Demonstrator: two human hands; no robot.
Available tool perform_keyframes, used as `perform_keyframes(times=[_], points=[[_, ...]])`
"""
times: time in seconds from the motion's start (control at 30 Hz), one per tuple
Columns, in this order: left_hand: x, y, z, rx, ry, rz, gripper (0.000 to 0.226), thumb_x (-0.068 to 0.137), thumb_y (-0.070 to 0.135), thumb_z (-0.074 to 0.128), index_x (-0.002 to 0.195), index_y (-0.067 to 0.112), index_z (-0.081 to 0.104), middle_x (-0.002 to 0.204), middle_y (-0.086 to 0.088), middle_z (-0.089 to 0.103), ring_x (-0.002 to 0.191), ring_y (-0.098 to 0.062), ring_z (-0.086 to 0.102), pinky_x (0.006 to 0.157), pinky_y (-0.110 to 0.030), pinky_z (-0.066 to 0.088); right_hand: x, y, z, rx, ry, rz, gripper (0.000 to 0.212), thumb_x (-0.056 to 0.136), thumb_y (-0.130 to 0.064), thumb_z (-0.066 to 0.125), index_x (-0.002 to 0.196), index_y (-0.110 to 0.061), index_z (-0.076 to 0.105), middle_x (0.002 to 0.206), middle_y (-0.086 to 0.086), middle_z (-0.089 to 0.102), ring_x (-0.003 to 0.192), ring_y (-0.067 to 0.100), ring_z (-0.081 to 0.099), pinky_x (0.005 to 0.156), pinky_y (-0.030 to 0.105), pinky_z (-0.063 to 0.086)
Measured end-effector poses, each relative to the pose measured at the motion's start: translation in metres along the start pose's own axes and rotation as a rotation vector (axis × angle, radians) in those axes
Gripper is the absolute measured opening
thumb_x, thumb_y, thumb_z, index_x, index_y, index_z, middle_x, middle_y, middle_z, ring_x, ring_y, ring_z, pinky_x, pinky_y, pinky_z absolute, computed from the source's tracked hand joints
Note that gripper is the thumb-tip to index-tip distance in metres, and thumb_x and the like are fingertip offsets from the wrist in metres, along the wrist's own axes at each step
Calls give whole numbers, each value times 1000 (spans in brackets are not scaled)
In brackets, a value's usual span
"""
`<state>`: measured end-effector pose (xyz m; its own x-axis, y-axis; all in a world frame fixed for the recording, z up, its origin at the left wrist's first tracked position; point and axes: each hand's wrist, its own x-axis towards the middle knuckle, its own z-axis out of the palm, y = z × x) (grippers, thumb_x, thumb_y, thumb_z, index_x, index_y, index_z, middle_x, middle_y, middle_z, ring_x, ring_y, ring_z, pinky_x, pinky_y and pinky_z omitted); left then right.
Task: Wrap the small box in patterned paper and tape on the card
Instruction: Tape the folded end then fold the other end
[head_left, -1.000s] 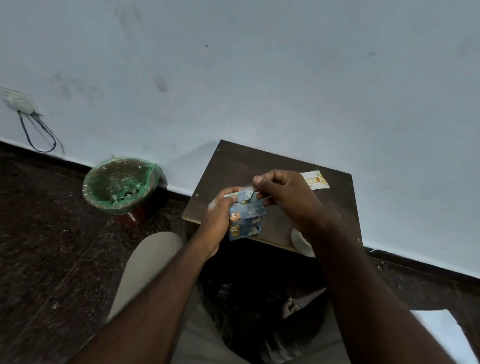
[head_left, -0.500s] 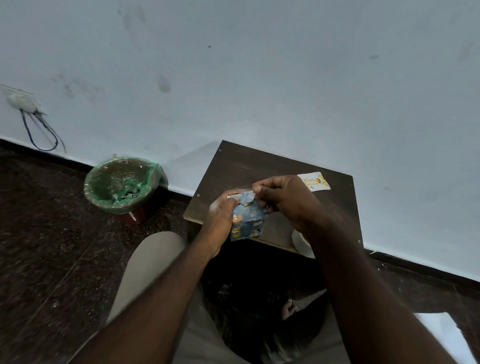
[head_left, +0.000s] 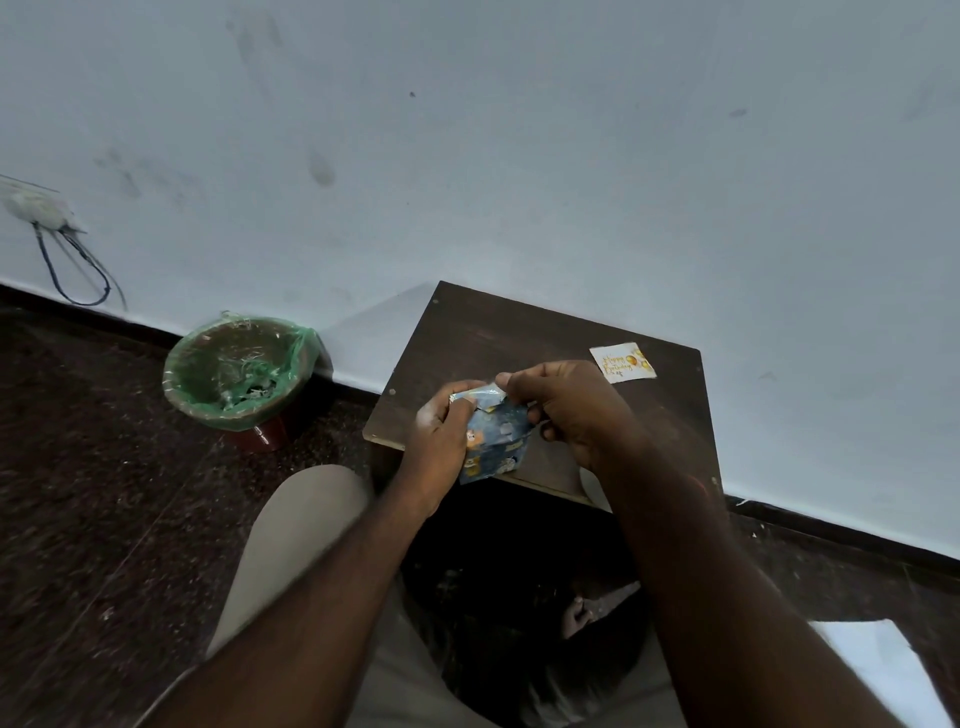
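Background, head camera: pale blue-grey painted wall (head_left: 519, 156) with faint smudges, meeting a dark speckled floor (head_left: 104, 493) along a black skirting.
Worktop: small dark brown wooden worktop (head_left: 519, 338) set against the wall; its near right corner is hidden behind the right forearm.
Box: small box wrapped in blue cartoon-patterned paper (head_left: 498, 447), held up between both hands over the worktop's near edge, one corner pointing down. Its top is a crumpled loose flap and its left side is covered by a palm.
Left hand: the left hand (head_left: 439, 441) grips the box from the left, thumb on the top flap, fingers curled behind it out of sight.
Right hand: the right hand (head_left: 576, 410) pinches the flap's edge between thumb and forefinger; what the other curled fingers touch cannot be told.
Card: small white greeting card with gold lettering (head_left: 622, 362), flat on the worktop's far right, apart from the box.
Whitish rounded thing (head_left: 592, 486): at the worktop's near edge, mostly hidden under the right wrist, unidentifiable.
Bin: round bin lined with a green plastic bag (head_left: 174, 387), on the floor left of the worktop; contents blurred.
Socket: white wall socket (head_left: 31, 205) with a dark looped cable (head_left: 78, 280), cut off at the left edge.
White sheet (head_left: 878, 670): cut off at the lower right corner.
Under the worktop: dark, shapes unreadable.
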<state>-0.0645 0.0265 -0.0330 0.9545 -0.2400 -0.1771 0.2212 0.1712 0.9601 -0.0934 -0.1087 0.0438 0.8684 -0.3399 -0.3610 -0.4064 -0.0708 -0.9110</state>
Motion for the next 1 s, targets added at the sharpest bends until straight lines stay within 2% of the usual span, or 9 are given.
perform_keyframes(times=[0.23,0.33,0.4,0.47,0.57,0.67,0.8,1.0], points=[[2,-4,0,41,-3,16,24,99,11,48,105,14,70,87,-8,72,75,-16,69,62,-27,54,-1,-4,3,-72,34,5,8,83,-6,69,80,1,71,64,11,62,46,11,43,41,22,30],[2,-5,-2,66,-15,25,23,98,17,48,104,20,70,91,-8,73,80,-19,70,65,-30,54,-1,-5,2,-102,21,8,8,83,-3,65,79,-2,72,73,17,67,47,11,46,41,22,32],[2,-5,-2,69,-11,23,23,100,16,48,101,22,70,89,-5,72,78,-16,70,65,-27,54,-1,-6,0,-118,9,16,10,84,-2,64,78,-4,72,79,20,69,47,10,48,42,22,33],[1,-4,-1,67,-6,22,25,101,14,47,99,24,70,86,-1,72,75,-12,69,62,-24,53,-1,-7,-1,-128,-1,23,10,84,-2,63,81,-3,73,81,22,70,48,10,49,43,22,33],[1,-4,-2,69,-17,23,24,101,16,47,101,23,70,88,-3,72,77,-13,70,63,-25,53,-1,-7,-2,-130,-12,17,13,85,-8,67,88,4,72,78,20,69,46,9,49,42,21,34],[1,-4,-2,59,-15,32,25,101,14,47,101,22,70,87,0,73,76,-12,70,63,-24,53,-2,-7,-2,-110,-17,-3,18,86,-16,74,80,1,70,67,11,66,44,8,49,40,21,33],[1,-5,-1,49,-24,51,22,99,17,49,100,23,70,86,-1,73,77,-13,71,64,-25,54,-1,-5,-1,-109,4,-24,20,83,-16,78,70,-5,66,63,8,64,44,10,48,40,22,34],[3,-7,-3,50,-35,29,25,100,17,47,99,25,70,87,-3,73,78,-17,71,66,-31,54,-2,-5,0,-128,23,-26,20,81,-17,80,74,-3,67,66,10,67,43,8,49,39,21,36]])
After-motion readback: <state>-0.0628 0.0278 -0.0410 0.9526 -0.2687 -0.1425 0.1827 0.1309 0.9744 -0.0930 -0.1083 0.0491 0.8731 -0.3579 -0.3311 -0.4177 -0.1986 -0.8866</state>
